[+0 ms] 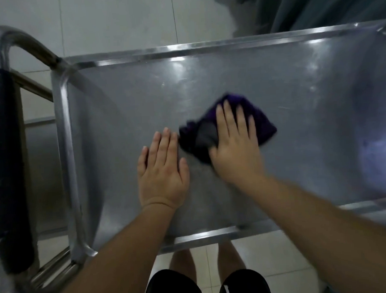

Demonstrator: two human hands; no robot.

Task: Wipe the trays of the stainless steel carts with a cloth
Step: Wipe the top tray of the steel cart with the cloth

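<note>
Black shorts (pixel 207 285) and bare knees sit at the bottom edge, above a pale tiled floor (pixel 116 28). Both forearms reach over the stainless steel cart's top tray (pixel 128 105). The left hand (pixel 163 172) lies flat on the tray, fingers straight and together, holding nothing. Just beside it, the right hand (pixel 236 142) presses a crumpled purple cloth (pixel 262 125) against the tray's middle, fingers extended across it. A black-gripped handle (pixel 6 154) stands left.
</note>
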